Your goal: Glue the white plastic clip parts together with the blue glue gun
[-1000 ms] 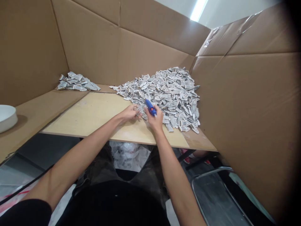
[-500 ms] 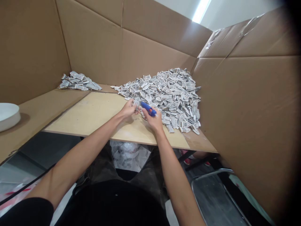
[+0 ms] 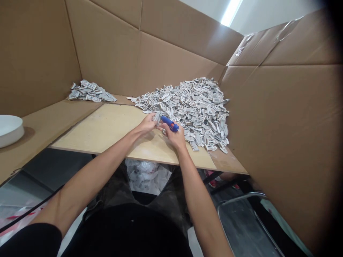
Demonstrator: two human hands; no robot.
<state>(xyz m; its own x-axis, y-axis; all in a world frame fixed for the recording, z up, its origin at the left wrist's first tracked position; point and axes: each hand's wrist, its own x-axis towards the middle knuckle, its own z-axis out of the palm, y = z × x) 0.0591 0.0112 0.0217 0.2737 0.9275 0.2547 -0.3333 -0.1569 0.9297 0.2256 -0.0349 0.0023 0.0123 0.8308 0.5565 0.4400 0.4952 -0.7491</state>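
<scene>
Between the fingers of my left hand is a small light-grey slotted part. My right hand is closed round a blue pen-shaped tool with an orange-red piece in its side. The tool's front end points at the grey part, but whether they touch is too small to tell. Both hands are above the pale board, fingers close together. Just behind and to the right lies a large heap of similar grey slotted parts.
A smaller pile of grey parts lies at the back left. At the left edge stands a white round dish. Cardboard walls enclose the board at the back and sides. A metal-framed chair stands at the lower right, below the board.
My left hand and the grey part have turned and shifted very slightly. The blue tool stays in my right hand in almost the same place.
</scene>
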